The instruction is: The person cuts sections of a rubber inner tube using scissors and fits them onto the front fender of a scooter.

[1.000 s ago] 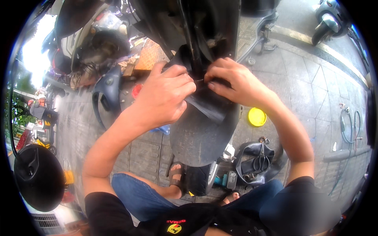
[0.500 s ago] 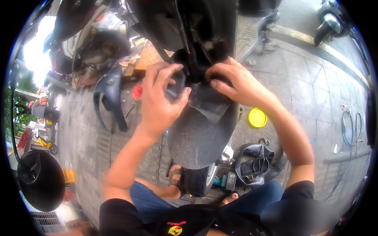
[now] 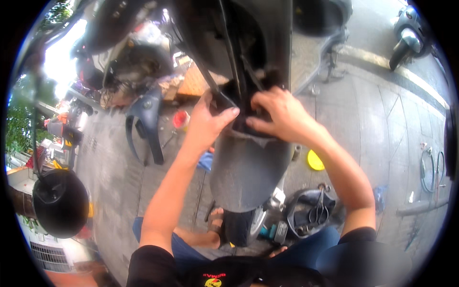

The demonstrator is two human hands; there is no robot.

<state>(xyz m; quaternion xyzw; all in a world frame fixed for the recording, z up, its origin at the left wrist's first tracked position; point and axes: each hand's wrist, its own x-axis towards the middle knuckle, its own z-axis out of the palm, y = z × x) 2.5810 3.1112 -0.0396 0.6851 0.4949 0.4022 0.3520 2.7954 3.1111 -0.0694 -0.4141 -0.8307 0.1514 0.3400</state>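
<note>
Both my hands are at the dark front of a scooter (image 3: 275, 28), just above its grey front fender (image 3: 248, 177). My left hand (image 3: 206, 122) grips a black plastic part (image 3: 224, 101) from the left, its thumb stretched across the near side and the other fingers mostly hidden behind. From the right, my right hand (image 3: 282, 115) reaches into the same dark gap, with curled fingers and the thumb pointing inward. What those fingers hold is lost in shadow. Below the fender stands the front wheel (image 3: 237, 227), between my feet.
On the pavement at left lies a loose dark scooter panel (image 3: 146, 124), near a red round container (image 3: 180, 119). To the right are a yellow lid (image 3: 315, 160), a black tray (image 3: 302, 221) with scissors (image 3: 319, 213), and a teal power tool (image 3: 268, 232). A round mirror (image 3: 60, 203) stands at far left.
My left hand has closed from a spread pose, its fingers passing behind the black part. The right hand stays in the gap. A clear-looking flap over the fender's top is mostly out of sight.
</note>
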